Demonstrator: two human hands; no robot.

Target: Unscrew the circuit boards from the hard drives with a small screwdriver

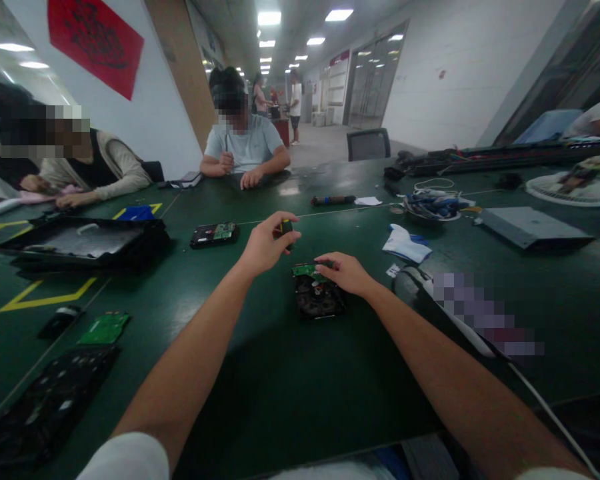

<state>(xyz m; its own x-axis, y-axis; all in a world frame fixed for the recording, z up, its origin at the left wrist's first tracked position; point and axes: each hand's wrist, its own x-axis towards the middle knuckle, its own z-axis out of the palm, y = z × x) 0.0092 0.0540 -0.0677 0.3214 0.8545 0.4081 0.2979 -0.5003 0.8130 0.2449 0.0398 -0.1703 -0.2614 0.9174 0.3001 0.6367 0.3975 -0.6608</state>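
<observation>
Left hand: here it is, the left hand up above the table, fingers and thumb curled round a yellow-and-black tool, gripping it.
Tool: stands close to upright, just beyond the hard drive's far left corner.
Right hand: the right hand comes in low over the drive's far right side, thumb and forefinger at the green board; pinching or merely touching, I can't tell.
Hard drive: the hard drive lies flat between the forearms, long axis running away from the wearer, green board at its far end.
Forearms: both reach forward, angling inward.
Farther out: second drive to the left, white-and-blue glove to the right.
</observation>
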